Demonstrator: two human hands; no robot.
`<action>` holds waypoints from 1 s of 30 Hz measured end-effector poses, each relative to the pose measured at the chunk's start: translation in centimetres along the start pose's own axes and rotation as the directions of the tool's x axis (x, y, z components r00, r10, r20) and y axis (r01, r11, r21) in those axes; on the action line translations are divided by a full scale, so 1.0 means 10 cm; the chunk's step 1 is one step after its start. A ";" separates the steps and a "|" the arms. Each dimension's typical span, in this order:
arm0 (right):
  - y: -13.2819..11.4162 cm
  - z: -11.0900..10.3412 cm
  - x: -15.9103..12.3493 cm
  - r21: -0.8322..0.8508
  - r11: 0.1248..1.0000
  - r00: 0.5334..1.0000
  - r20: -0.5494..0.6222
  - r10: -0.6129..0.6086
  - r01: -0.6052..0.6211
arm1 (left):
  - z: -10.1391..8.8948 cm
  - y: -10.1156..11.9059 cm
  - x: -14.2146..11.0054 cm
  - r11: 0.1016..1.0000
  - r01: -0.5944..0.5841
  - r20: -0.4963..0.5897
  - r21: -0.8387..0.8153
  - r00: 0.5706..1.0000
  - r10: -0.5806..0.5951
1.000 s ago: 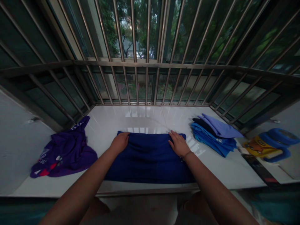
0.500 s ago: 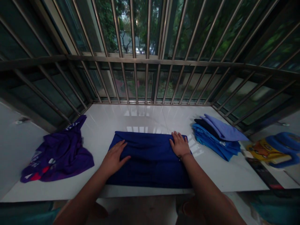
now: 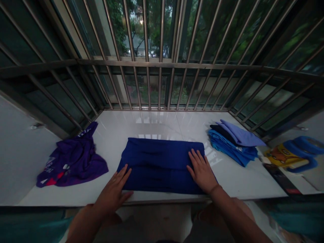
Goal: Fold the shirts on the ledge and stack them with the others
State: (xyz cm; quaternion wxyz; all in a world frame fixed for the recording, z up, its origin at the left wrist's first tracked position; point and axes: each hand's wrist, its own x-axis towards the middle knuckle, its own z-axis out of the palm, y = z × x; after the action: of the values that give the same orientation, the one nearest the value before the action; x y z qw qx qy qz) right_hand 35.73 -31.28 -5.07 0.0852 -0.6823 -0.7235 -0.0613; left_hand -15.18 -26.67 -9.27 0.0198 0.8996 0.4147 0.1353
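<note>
A dark blue folded garment (image 3: 162, 162) lies flat in a wide rectangle near the front edge of the white ledge, with a few creases across it. My left hand (image 3: 112, 190) rests at its lower left corner, fingers stretched and thumb out over the front edge. On the right part of the cloth lies my right hand (image 3: 201, 172), palm down with its fingers spread. Neither hand grips the fabric. To the left is a crumpled purple garment (image 3: 78, 162) with white and red print. A stack of folded blue clothes (image 3: 230, 145) sits to the right, a lavender piece on top.
The white tiled ledge (image 3: 157, 125) ends at metal window bars (image 3: 162, 64). At the far right stand a blue and yellow cartoon container (image 3: 291, 153) with a handle and a dark flat object (image 3: 280, 179). A wall (image 3: 22, 145) closes the left side.
Both hands have slid back toward me over the dark blue garment, the left to its lower corner. The cloth looks smoother along its far part. The view has shifted slightly.
</note>
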 end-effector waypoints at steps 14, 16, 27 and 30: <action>0.68 -0.30 -1.57 -0.071 0.987 0.990 0.001 -0.141 0.141 | -0.12 -0.08 -0.96 1.000 0.025 0.123 0.014 0.992 -0.027; 0.69 -0.46 -1.55 -0.013 0.987 0.987 0.012 -0.158 0.158 | -0.21 -0.07 -0.94 0.999 0.030 0.134 -0.042 0.991 -0.024; 0.84 -0.96 -0.43 0.550 0.750 0.916 0.355 0.189 -0.368 | -0.80 -0.37 0.52 0.735 0.395 0.244 -0.552 0.919 -0.310; 0.83 -0.68 -0.22 0.404 0.714 0.820 0.301 0.487 -0.572 | -0.64 -0.41 0.82 0.736 0.521 0.119 -0.431 0.842 -0.526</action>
State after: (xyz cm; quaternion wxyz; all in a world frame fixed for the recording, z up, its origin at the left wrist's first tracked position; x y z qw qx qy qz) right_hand 44.38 -34.34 0.86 0.2012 -0.8210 -0.4933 0.2051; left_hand -14.77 -18.30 -1.82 0.2609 0.7164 0.6083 0.2206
